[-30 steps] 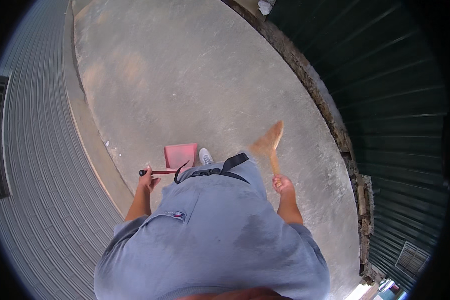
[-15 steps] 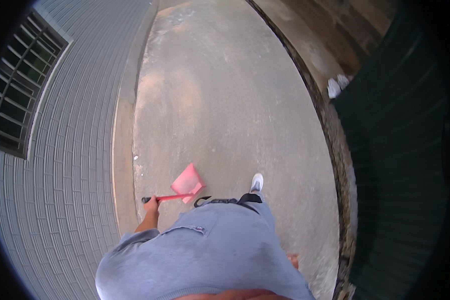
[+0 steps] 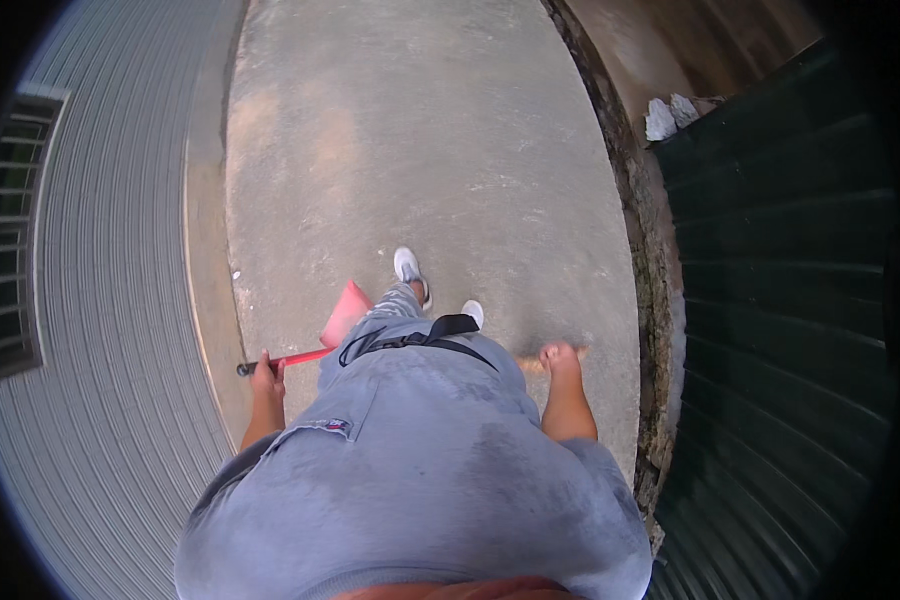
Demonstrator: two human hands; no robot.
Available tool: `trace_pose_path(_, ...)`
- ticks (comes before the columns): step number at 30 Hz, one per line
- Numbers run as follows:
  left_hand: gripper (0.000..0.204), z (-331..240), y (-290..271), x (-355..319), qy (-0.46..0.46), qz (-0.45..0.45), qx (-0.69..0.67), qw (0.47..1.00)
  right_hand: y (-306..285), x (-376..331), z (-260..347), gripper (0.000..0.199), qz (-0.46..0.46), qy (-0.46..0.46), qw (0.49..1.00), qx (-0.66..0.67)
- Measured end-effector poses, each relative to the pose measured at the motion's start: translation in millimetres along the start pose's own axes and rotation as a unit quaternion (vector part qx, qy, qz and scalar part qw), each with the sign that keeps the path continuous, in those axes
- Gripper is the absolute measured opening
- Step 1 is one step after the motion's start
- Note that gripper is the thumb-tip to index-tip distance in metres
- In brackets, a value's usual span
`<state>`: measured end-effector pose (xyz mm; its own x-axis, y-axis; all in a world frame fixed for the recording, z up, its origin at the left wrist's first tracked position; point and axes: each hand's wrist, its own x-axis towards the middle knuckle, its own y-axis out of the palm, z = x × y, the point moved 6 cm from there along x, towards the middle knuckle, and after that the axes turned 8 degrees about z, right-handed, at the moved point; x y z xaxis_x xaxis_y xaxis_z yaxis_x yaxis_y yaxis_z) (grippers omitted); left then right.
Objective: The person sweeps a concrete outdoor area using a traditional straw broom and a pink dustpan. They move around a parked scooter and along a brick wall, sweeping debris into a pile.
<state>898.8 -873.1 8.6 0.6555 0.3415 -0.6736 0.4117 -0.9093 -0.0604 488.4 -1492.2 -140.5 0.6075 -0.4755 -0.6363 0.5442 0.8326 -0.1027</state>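
My left hand [image 3: 267,378] is closed round the red handle of a dustpan near its black end. The dustpan's pink pan [image 3: 346,315] hangs ahead of my left side, partly hidden by my trouser leg. On my other side, my right hand [image 3: 561,360] is closed round a tan, stick-like thing [image 3: 530,365]. A short end of it shows past the fist; the rest is hidden by my body, so its kind cannot be made out.
A concrete path [image 3: 420,130] runs ahead under my white shoes [image 3: 406,264]. Along the left stands a grey ribbed wall [image 3: 120,300] with a barred window [image 3: 10,240]. A rough gutter edge [image 3: 640,240] and dark green corrugated sheeting [image 3: 770,300] border the right.
I have stepped forward, and the dustpan now sits partly behind my leg. My right hand has come up into view from beside my body, holding the tan stick-like thing.
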Motion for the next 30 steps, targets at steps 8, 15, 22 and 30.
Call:
trace_pose_path(8, 0.013, 23, 78, 79, -0.069, -0.044, 0.09, 0.992, 26, 177, 102, 0.009, -0.082, 0.272, 0.851, 0.441)
trace_pose_path(15, 0.015, 5, 253, 165, -0.19, 0.008, 0.19, 0.963, -15, 198, 181, 0.018, -0.073, 0.289, 0.797, 0.526)
trace_pose_path(22, 0.027, -108, 376, 216, -0.084, 0.062, 0.311, 0.945, 18, 277, 293, 0.013, -0.104, 0.307, 0.854, 0.407)
trace_pose_path(30, 0.021, -191, 496, 263, 0.011, -0.035, 0.291, 0.956, -26, 433, 315, 0.01, -0.029, 0.24, 0.849, 0.469)
